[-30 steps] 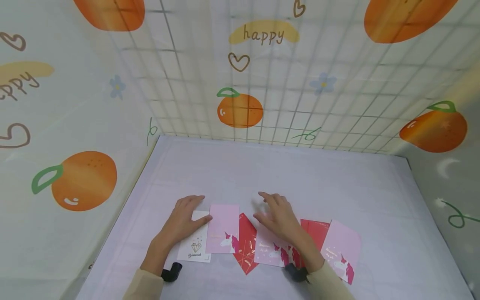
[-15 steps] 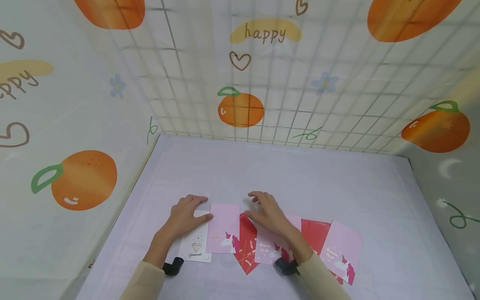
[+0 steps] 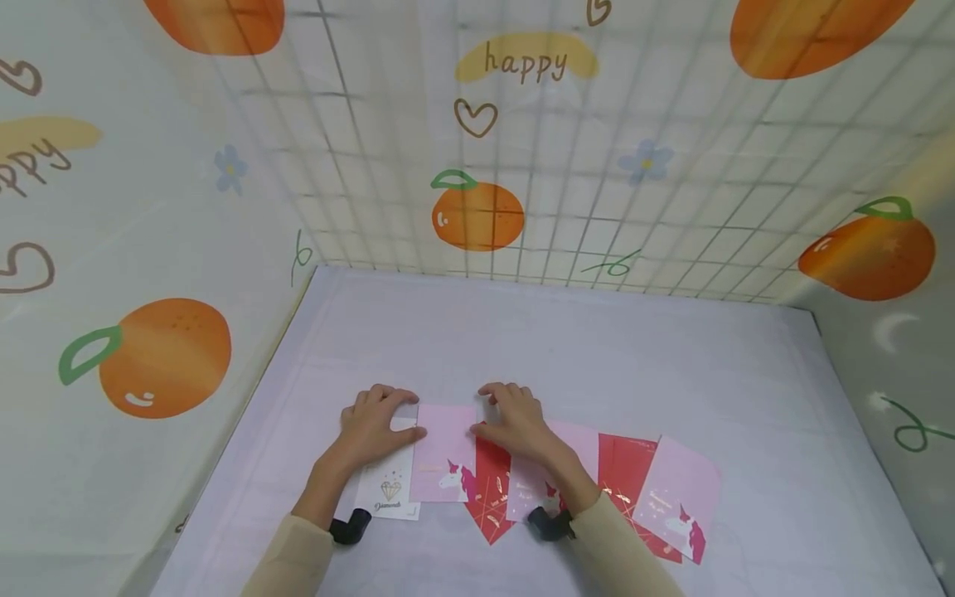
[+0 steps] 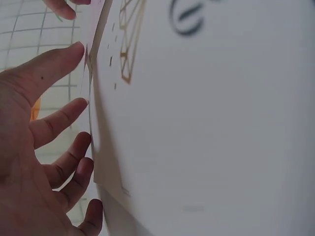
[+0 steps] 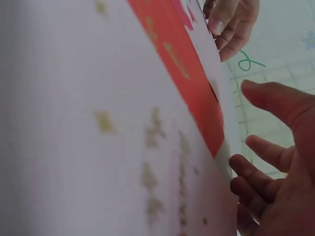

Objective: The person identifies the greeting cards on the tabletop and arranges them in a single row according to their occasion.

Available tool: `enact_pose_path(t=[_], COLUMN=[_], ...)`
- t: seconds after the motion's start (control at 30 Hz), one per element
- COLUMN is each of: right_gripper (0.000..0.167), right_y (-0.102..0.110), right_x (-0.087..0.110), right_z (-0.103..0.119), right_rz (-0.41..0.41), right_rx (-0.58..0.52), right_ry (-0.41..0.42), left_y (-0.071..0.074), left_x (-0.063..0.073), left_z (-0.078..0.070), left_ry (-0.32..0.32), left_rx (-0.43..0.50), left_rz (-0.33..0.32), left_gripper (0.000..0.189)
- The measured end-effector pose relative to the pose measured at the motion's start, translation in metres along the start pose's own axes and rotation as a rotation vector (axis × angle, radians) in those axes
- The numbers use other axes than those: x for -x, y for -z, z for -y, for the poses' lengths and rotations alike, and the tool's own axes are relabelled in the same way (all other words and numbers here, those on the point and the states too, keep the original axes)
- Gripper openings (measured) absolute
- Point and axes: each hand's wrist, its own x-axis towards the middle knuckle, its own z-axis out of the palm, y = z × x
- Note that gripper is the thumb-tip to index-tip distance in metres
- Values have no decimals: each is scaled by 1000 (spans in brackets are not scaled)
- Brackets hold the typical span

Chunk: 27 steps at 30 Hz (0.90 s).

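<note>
Pink unicorn card (image 3: 442, 444) flanked on white cloth (image 3: 567, 352) by left hand (image 3: 371, 429) and right hand (image 3: 515, 423), both held with digits apart; thumb contact unclear; white diamond card (image 3: 390, 489) and red card (image 3: 492, 491) partly overlapped

On my remote feed, the head view faces forward and down from above, over the bare left hand (image 3: 373, 427), bare right hand (image 3: 516, 424) and white, orange-printed backdrop (image 3: 373, 182). I read both wrist views close up, turned sideways: left along a white, gold-diamond paper card (image 4: 206, 118), right along a pale pink paper card (image 5: 83, 172). All three share the backdrop and parts of both hands.
</note>
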Motion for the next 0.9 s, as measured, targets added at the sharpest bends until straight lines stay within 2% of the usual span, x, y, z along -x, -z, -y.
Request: enact_pose_path(t=[0.3, 0.9], right_gripper=[56, 55], right_y=[-6, -13], right_x=[0, 0], right_z=[0, -2], right_rz=[-5, -30], right_rx=[91, 159], right_ry=[-4, -11], left_y=[1, 0], left_x=[-1, -2], left_z=[-5, -6], left_ry=[13, 39], left_rx=[2, 7], left_rz=[-7, 12], left_gripper=[55, 50])
